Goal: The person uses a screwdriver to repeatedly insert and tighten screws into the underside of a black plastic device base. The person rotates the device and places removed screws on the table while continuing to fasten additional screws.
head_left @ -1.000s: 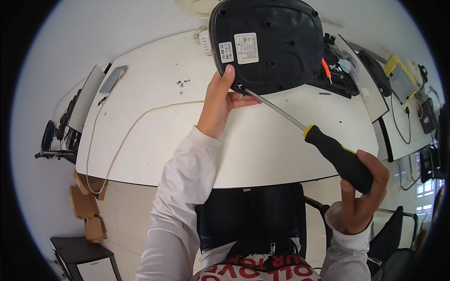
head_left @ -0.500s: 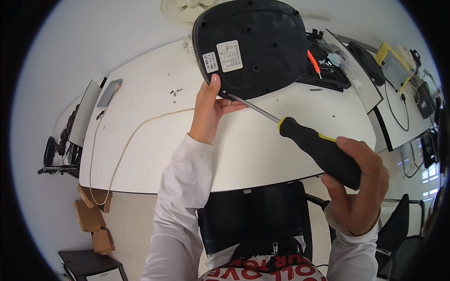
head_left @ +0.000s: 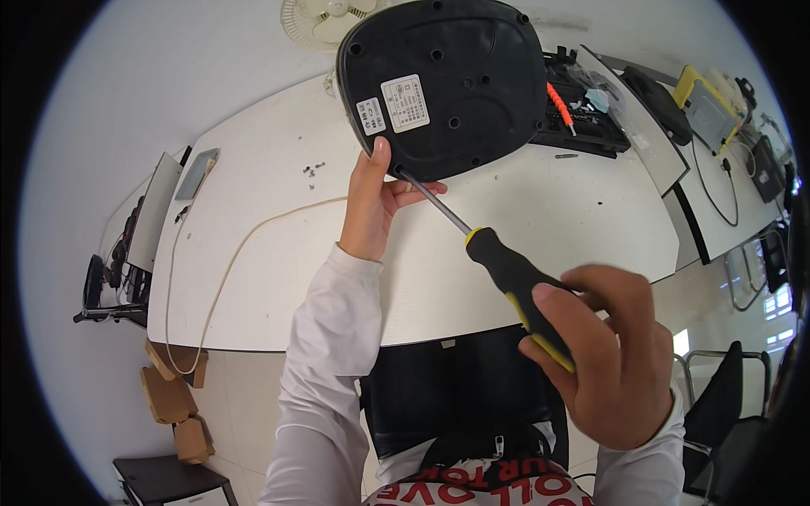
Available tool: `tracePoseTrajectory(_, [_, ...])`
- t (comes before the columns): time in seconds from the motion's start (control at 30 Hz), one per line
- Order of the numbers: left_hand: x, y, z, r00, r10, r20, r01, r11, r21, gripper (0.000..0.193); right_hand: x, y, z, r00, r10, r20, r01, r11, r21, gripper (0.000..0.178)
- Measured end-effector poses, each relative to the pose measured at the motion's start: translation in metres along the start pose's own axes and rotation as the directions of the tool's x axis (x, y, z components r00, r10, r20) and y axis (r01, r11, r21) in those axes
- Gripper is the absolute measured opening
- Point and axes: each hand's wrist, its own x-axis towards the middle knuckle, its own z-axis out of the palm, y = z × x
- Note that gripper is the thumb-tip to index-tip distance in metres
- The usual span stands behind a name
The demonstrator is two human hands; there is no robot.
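The black base is tilted over the table, underside showing. The left hand grips its lower-left edge, where a screwdriver tip meets it. The right hand, below the base, holds the handle. Screws lie left of the base, a tool case right, a fan behind.
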Motion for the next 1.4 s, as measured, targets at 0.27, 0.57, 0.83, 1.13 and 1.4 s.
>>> tracePoseTrajectory(0.27, [-0.004,-0.005,0.002,1.0,-0.026,-0.017,0.027,0.998,0.054,0.054,0.004,0.005,0.001,0.991,0.122,-0.055,-0.122,0.993,-0.003,0.043])
tracePoseTrajectory(0.57, [-0.011,-0.024,0.008,0.986,-0.137,-0.099,0.152,0.976,0.155,0.052,-0.009,0.025,0.01,0.946,0.265,-0.188,-0.278,0.959,-0.047,0.028])
tracePoseTrajectory(0.83, [-0.014,-0.05,-0.005,0.996,-0.064,-0.062,0.084,0.9,0.427,0.051,-0.043,0.026,0.025,0.886,0.463,0.004,-0.462,0.883,0.089,0.043])
tracePoseTrajectory(1.13, [-0.017,-0.042,-0.014,0.995,-0.074,0.068,-0.006,0.637,0.771,0.053,-0.072,0.042,0.057,0.743,0.649,0.164,-0.652,0.649,0.392,0.055])
tracePoseTrajectory(1.4, [-0.015,-0.058,-0.032,0.958,0.047,0.282,-0.244,0.647,0.722,0.036,-0.08,0.044,0.059,0.545,0.78,0.306,-0.803,0.38,0.459,0.035])
